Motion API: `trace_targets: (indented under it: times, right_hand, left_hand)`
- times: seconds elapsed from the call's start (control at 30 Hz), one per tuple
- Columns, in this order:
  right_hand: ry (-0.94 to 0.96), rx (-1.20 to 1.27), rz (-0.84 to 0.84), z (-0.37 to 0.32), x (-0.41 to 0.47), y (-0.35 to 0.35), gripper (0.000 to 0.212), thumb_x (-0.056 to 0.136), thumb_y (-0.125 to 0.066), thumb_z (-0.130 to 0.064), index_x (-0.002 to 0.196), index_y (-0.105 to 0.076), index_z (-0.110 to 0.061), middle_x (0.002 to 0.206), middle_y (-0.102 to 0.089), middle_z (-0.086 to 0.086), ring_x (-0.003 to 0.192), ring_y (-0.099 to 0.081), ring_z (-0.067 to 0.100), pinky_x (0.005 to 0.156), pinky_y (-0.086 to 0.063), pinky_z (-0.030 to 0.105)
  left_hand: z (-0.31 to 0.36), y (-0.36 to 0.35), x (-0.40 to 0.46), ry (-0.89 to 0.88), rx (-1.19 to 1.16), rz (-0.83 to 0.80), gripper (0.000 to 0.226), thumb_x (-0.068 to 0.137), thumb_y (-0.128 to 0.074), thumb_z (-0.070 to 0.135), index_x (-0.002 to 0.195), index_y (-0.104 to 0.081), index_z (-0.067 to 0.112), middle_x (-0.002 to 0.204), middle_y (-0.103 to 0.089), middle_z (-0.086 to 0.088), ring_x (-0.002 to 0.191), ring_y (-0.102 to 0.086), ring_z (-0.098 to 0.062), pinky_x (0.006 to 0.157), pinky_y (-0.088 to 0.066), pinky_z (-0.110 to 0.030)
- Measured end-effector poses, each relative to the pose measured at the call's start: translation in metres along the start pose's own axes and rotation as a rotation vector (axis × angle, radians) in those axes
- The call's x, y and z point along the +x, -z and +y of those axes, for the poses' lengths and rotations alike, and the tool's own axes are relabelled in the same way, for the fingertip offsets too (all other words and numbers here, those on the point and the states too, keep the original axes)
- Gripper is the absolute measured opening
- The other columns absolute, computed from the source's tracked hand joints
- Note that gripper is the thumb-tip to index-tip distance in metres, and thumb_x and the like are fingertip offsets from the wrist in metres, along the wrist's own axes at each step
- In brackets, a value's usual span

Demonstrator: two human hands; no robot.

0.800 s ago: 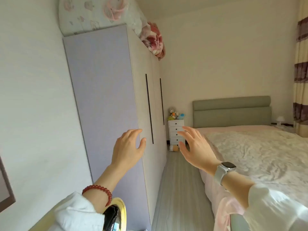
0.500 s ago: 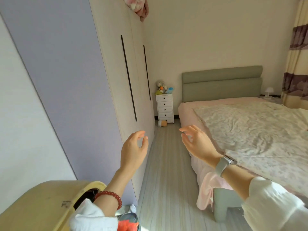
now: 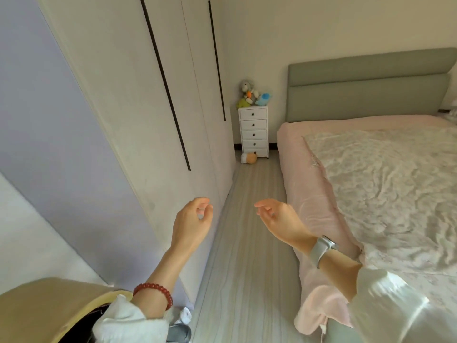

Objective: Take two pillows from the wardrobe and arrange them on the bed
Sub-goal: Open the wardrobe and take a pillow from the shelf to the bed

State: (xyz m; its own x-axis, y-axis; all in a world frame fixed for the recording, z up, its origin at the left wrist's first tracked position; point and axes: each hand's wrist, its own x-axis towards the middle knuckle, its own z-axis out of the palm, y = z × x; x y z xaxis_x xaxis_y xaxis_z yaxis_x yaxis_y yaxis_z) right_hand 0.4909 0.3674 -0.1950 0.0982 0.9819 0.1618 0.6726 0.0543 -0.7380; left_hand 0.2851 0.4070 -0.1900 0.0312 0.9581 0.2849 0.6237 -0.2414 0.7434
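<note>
- Nearest, at the lower left corner, a tan rounded object (image 3: 37,305) sits by a white sleeve; what it is cannot be told.
- The left hand (image 3: 191,224) hangs over the floor beside the wardrobe, fingers loosely curled, grasping nothing; a red bead bracelet (image 3: 155,292) circles its wrist.
- The right hand (image 3: 282,222) is raised near the bed's edge, fingers relaxed and half curled, empty; a pale watch (image 3: 321,250) is strapped on its wrist.
- A grey striped floor (image 3: 247,243) runs between wardrobe and bed.
- The wardrobe (image 3: 138,100) stands on the left, its doors shut, with dark vertical handle strips; no pillows show, so where they lie cannot be told.
- The bed (image 3: 309,194) fills the right, with a pink sheet and a crumpled pale quilt (image 3: 383,184) on top.
- Farther, a green headboard (image 3: 366,87) rests against the far wall.
- In the far corner, a white drawer chest (image 3: 254,131) carries plush toys (image 3: 252,95); another toy (image 3: 249,158) lies on the floor at its foot.
</note>
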Motion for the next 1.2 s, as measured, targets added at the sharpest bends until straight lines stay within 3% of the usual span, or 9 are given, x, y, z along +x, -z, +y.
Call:
trace_targets:
  times: [0.2, 0.43, 0.6, 0.7, 0.83, 0.97, 1.07, 1.2]
  right_hand:
    - [0.138, 0.017, -0.01, 0.008, 0.195, -0.016, 0.025, 0.088, -0.045, -0.014, 0.106, -0.062, -0.019, 0.096, -0.072, 0.006, 0.085, -0.065, 0.023, 0.082, -0.053, 0.036]
    - [0.33, 0.028, -0.032, -0.037, 0.439, -0.017, 0.026, 0.09, -0.043, -0.012, 0.109, -0.06, -0.016, 0.094, -0.068, 0.004, 0.083, -0.063, 0.021, 0.078, -0.053, 0.034]
    - [0.514, 0.082, 0.014, -0.058, 0.563, -0.039, 0.027, 0.089, -0.045, -0.011, 0.111, -0.059, -0.016, 0.109, -0.064, 0.003, 0.085, -0.057, 0.013, 0.084, -0.052, 0.038]
    - [0.729, 0.043, 0.063, -0.078, 0.634, -0.064, 0.031, 0.088, -0.045, -0.011, 0.117, -0.055, -0.017, 0.118, -0.059, 0.002, 0.103, -0.055, 0.019, 0.084, -0.05, 0.036]
    - [1.119, -0.086, 0.081, -0.108, 0.714, -0.104, 0.044, 0.082, -0.052, -0.011, 0.126, -0.048, -0.012, 0.13, -0.051, 0.015, 0.122, -0.046, 0.035, 0.097, -0.043, 0.049]
    - [1.401, -0.222, 0.157, -0.116, 0.775, -0.15, 0.061, 0.082, -0.055, -0.036, 0.137, -0.032, -0.02, 0.144, -0.035, 0.018, 0.133, -0.033, 0.037, 0.101, -0.029, 0.065]
    - [1.53, -0.189, 0.224, -0.108, 0.806, -0.178, 0.065, 0.087, -0.041, -0.049, 0.142, -0.016, -0.026, 0.149, -0.019, 0.01, 0.137, -0.019, 0.031, 0.103, -0.02, 0.067]
    - [1.559, -0.172, 0.292, -0.112, 0.818, -0.198, 0.061, 0.089, -0.028, -0.051, 0.142, -0.01, -0.03, 0.149, -0.017, 0.006, 0.137, -0.017, 0.028, 0.105, -0.015, 0.065]
  left_hand:
    - [-0.022, -0.035, 0.187, -0.024, 0.04, 0.108, 0.021, 0.087, -0.05, 0.022, 0.104, -0.062, 0.019, 0.107, -0.066, -0.001, 0.09, -0.058, -0.017, 0.081, -0.044, -0.028]
    - [-0.012, -0.012, 0.42, -0.084, 0.141, 0.359, 0.023, 0.088, -0.048, 0.018, 0.107, -0.061, 0.016, 0.107, -0.064, -0.006, 0.093, -0.059, -0.021, 0.079, -0.044, -0.03]
    - [-0.012, 0.0, 0.511, -0.167, 0.306, 0.641, 0.026, 0.085, -0.054, 0.009, 0.11, -0.06, 0.007, 0.111, -0.062, -0.013, 0.102, -0.058, -0.028, 0.086, -0.045, -0.038]
    - [-0.03, -0.001, 0.547, -0.201, 0.481, 0.809, 0.026, 0.081, -0.057, 0.005, 0.107, -0.061, 0.005, 0.104, -0.065, -0.015, 0.096, -0.06, -0.034, 0.083, -0.045, -0.044]
    - [-0.056, -0.017, 0.581, -0.088, 0.803, 1.024, 0.029, 0.079, -0.049, 0.022, 0.101, -0.064, 0.011, 0.098, -0.067, -0.009, 0.087, -0.06, -0.029, 0.076, -0.036, -0.036]
    - [-0.07, -0.032, 0.612, 0.043, 1.0, 1.245, 0.026, 0.076, -0.055, 0.03, 0.096, -0.066, 0.016, 0.096, -0.064, -0.008, 0.089, -0.044, -0.021, 0.076, -0.028, -0.036]
    - [-0.073, -0.045, 0.631, 0.168, 1.058, 1.368, 0.027, 0.073, -0.062, 0.029, 0.095, -0.062, 0.013, 0.094, -0.063, -0.011, 0.09, -0.041, -0.022, 0.078, -0.029, -0.038]
    - [-0.069, -0.061, 0.642, 0.367, 1.051, 1.377, 0.027, 0.078, -0.058, 0.021, 0.101, -0.055, 0.009, 0.096, -0.061, -0.014, 0.091, -0.046, -0.027, 0.078, -0.039, -0.043]
